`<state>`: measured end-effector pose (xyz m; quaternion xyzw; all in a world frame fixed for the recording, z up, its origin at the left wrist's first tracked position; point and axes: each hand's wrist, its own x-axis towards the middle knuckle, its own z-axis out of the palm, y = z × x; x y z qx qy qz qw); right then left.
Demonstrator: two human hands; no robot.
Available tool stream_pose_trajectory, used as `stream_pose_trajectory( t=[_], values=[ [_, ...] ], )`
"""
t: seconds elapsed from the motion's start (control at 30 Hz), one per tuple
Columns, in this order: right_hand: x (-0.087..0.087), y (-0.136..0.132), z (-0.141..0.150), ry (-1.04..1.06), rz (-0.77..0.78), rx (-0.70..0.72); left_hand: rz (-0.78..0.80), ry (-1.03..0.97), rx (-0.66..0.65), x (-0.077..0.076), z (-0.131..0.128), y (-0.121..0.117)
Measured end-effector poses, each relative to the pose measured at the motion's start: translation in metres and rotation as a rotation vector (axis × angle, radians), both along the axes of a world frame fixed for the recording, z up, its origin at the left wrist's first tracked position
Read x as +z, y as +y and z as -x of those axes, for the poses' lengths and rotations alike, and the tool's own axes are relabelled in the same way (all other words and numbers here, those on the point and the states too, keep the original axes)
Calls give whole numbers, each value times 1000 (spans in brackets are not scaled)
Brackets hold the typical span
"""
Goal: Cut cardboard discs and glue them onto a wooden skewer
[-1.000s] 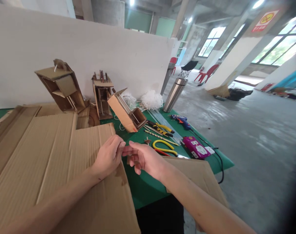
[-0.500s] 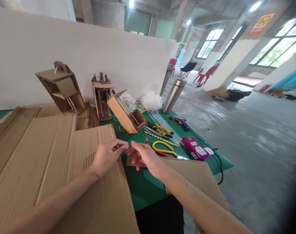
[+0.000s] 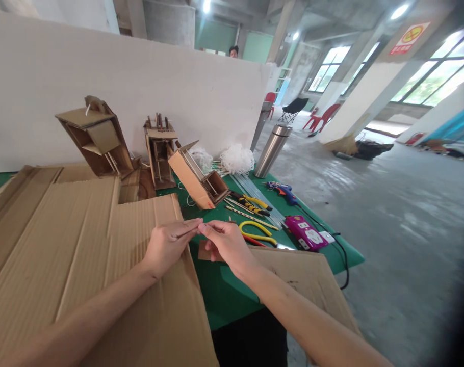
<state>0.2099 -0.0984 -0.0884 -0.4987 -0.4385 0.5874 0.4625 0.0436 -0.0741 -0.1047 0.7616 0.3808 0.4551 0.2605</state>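
My left hand [image 3: 171,243] and my right hand [image 3: 228,245] meet at their fingertips above the right edge of a large cardboard sheet [image 3: 136,306]. Both are closed in a pinch; anything between the fingers is too small or hidden to make out. Under my right hand lies a small cardboard strip [image 3: 205,252] on the green tabletop [image 3: 216,290]. Just beyond my fingers, a small cardboard box construction [image 3: 194,183] leans on its side. Yellow-handled pliers [image 3: 255,205], thin sticks [image 3: 251,218] and a tool with curved yellow handles [image 3: 255,230] lie right of it.
Two more cardboard constructions [image 3: 96,137] [image 3: 160,153] stand by the white partition [image 3: 140,81]. Farther right are white loops of string [image 3: 237,159], a steel flask [image 3: 273,150], a blue glue gun [image 3: 283,191] and a purple power strip [image 3: 306,233] with a cable. Another cardboard piece [image 3: 308,275] overhangs the near edge.
My right hand has turned slightly, and its fingers have curled in closer to my left fingertips. My left fingers have straightened together. A person's head now shows above the partition.
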Motion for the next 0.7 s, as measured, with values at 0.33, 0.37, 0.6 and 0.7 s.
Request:
stream_pose_trajectory(
  t=[0.33, 0.37, 0.6, 0.7],
  values=[
    [9, 8, 2, 19, -66, -64, 33, 23, -98, 5, -5, 0],
    [10, 8, 1, 14, -77, -64, 52, 40, -89, 7, -5, -2],
    [15, 13, -15, -68, -172, -57, 114, 175, -93, 12, -4, -5],
    [21, 19, -27, -122, -221, -53, 86, 247, -132, 12, -4, -4]
  ],
)
